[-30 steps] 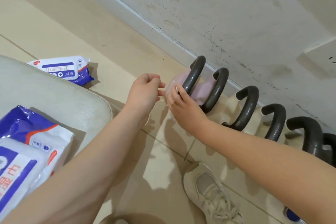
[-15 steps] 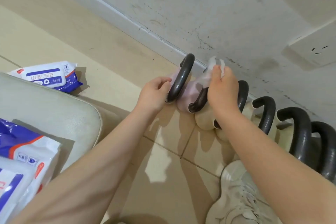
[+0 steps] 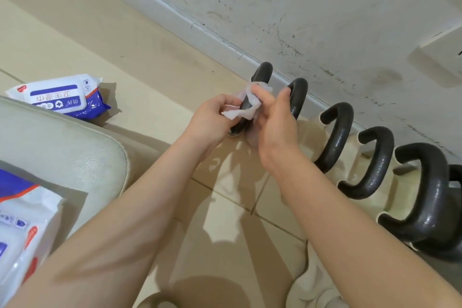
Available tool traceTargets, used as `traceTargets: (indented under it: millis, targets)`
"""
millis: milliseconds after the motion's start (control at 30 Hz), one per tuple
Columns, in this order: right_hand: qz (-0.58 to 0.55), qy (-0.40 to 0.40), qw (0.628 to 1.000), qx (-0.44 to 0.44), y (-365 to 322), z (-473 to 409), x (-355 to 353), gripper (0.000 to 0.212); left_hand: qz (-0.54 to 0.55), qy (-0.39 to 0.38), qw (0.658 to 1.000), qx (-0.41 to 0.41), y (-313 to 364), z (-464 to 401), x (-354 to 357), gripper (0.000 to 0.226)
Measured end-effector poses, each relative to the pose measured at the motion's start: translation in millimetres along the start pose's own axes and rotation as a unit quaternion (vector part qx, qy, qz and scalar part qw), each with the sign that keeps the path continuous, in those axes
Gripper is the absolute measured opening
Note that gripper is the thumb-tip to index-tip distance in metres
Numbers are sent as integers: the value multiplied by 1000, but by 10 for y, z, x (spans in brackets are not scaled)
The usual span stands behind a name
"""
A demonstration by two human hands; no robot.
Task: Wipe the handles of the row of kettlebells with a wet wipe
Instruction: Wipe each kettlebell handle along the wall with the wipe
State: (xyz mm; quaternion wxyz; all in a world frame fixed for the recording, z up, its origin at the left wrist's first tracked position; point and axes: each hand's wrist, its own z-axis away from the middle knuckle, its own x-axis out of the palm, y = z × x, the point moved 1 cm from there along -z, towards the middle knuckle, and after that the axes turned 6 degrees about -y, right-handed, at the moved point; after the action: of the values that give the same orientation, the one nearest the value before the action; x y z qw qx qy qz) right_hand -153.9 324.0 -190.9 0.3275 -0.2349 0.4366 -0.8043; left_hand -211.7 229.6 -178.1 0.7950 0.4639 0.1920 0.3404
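Several kettlebells with black loop handles stand in a row on the tiled floor against the wall. The leftmost handle (image 3: 262, 71) has a white wet wipe (image 3: 246, 107) wrapped round its middle. My left hand (image 3: 212, 120) grips the lower end of the wipe against that handle. My right hand (image 3: 273, 122) pinches the upper part of the wipe with its thumb, while its fingers reach behind towards the second handle (image 3: 298, 94). The pale pink body of the first kettlebell is mostly hidden behind my hands. Three more handles (image 3: 337, 132) run off to the right.
A blue-and-white pack of wipes (image 3: 62, 97) lies on the floor at the left. Another pack (image 3: 22, 230) lies on a pale cushion (image 3: 62, 147) near me. A light shoe (image 3: 312, 290) is at the bottom. A wall socket (image 3: 442, 57) is at the right.
My right hand brought the wipe from the second handle back onto the first one. My left hand went from gripping the bare first handle to holding the wipe against it.
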Motion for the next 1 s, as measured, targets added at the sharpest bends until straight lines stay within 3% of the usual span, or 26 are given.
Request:
traceTargets:
  millis: [67, 133, 200, 300, 433, 533, 600, 667, 767, 900, 933, 1000]
  targets:
    - [47, 71, 996, -24, -66, -86, 72, 23, 2, 3, 1000, -2, -25, -5, 2, 20]
    - [95, 116, 986, -78, -52, -55, 145, 39, 9, 1, 1000, -4, -33, 0, 0, 22]
    - [157, 111, 976, -99, 66, 6, 165, 45, -8, 7, 1000, -9, -28, -21, -8, 26]
    - [219, 81, 969, -79, 144, -44, 149, 38, -58, 24, 998, -5, 6, -65, -21, 31]
    - [221, 121, 968, -18, -99, -375, 189, 37, -93, 22, 995, 11, 33, -88, -15, 29]
    - [294, 83, 952, -37, -59, -211, 203, 45, -93, 1, 996, 3, 57, -112, -15, 22]
    - [316, 41, 947, -45, 33, -71, 192, 38, -94, -11, 996, 4, 83, -117, 3, 18]
    - [296, 85, 951, -12, -60, -233, 170, 28, -94, 5, 995, 19, 99, -125, 36, 15]
    - [268, 116, 953, 82, -362, -559, 154, 31, -81, 32, 996, 18, 102, -133, 89, 10]
    - [174, 30, 974, 144, -492, -565, 109, 33, -103, 24, 994, 2, 149, -188, 98, 19]
    - [178, 13, 973, 144, -522, -523, 90, 38, -107, 17, 994, -3, 165, -200, 93, 26]
    - [301, 6, 945, 127, -545, -583, 93, 36, -116, 7, 993, -12, 201, -213, 84, 39]
